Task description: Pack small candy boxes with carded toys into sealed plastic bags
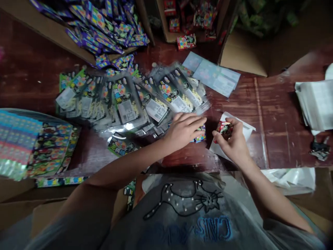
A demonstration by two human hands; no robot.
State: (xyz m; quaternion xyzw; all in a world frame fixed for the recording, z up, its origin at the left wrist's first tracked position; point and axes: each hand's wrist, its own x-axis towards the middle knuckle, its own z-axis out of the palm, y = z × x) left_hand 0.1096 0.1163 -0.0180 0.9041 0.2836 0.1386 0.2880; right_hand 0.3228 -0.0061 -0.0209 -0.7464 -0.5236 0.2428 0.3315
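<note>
My left hand (184,130) lies over a small purple packet (201,135), its fingers closed across it. The thumb is hidden, and more packets may lie beneath the palm. Between the thumb and fingers of my right hand (236,139) is a small red packet (224,129) with a colourful print. It is just above a white paper piece (246,128), which shows around my hand. Beyond my left hand, clear plastic sleeves with dark printed cards (125,100) overlap in a wide fan.
Cardboard boxes hold purple packets (104,27), red packets (174,24) and green packets (260,17) at the back. Pale blue printed sheets (215,76) lie before them. Stacked printed strips (18,142) stand at left, white papers (317,104) at right. The table edge is near my body.
</note>
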